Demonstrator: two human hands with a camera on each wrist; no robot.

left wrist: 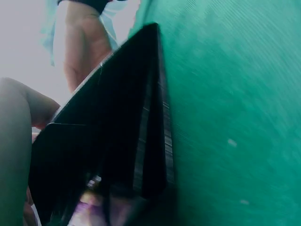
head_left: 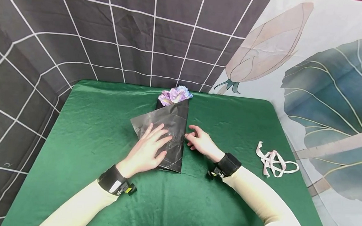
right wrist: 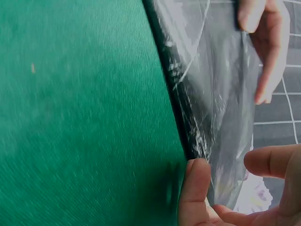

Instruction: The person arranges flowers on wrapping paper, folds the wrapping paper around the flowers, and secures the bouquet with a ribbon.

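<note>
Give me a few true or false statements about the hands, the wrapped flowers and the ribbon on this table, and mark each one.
1. The left hand lies flat on the dark wrapping paper. True.
2. The purple flowers stick out at the far end of the wrap. True.
3. The right hand holds the pink ribbon. False: the ribbon lies loose on the green tablecloth, apart from that hand, which is at the wrap's right edge.
4. The tablecloth is red. False: it is green.
5. The ribbon is tied round the wrap. False: it lies off to the right.
</note>
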